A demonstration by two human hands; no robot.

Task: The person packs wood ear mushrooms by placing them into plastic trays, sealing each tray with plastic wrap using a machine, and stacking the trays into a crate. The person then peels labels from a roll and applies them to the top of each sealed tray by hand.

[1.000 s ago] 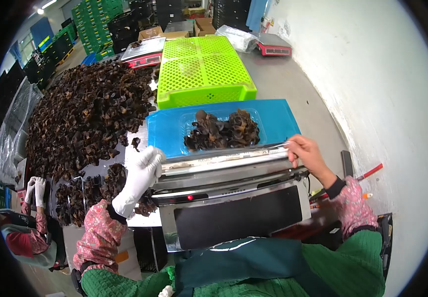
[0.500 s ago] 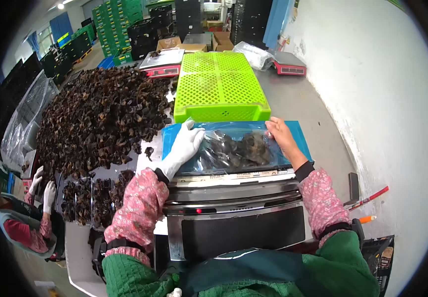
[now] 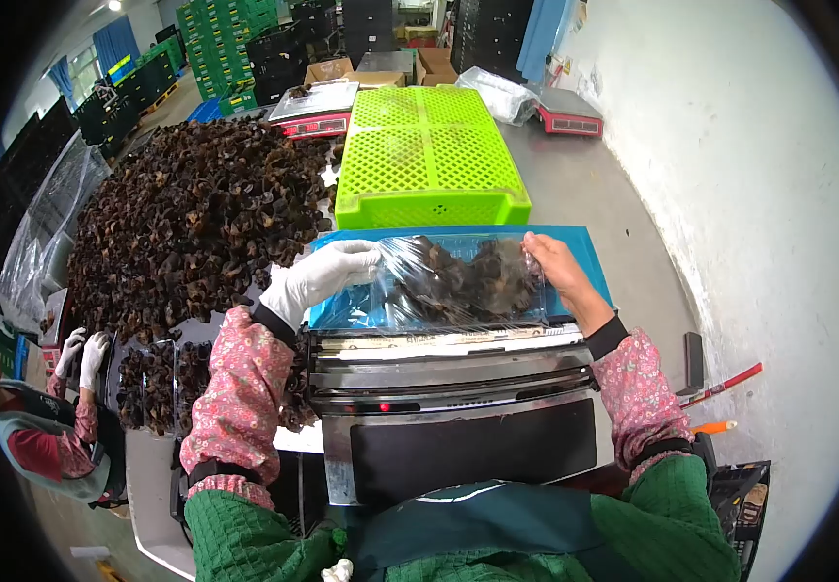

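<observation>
Since a moment ago we have drawn the film [image 3: 458,281] tighter over the tray of mushrooms [image 3: 463,276] on the blue pad [image 3: 575,254]. Our gloved left hand [image 3: 327,274] and bare right hand [image 3: 548,262] seemingly pinch its far corners.

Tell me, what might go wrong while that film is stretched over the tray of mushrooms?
The thin plastic film is pulled taut between the left hand and right hand, so it could tear or wrinkle. The mushrooms in the tray are heaped high and might spill onto the blue surface.
</observation>
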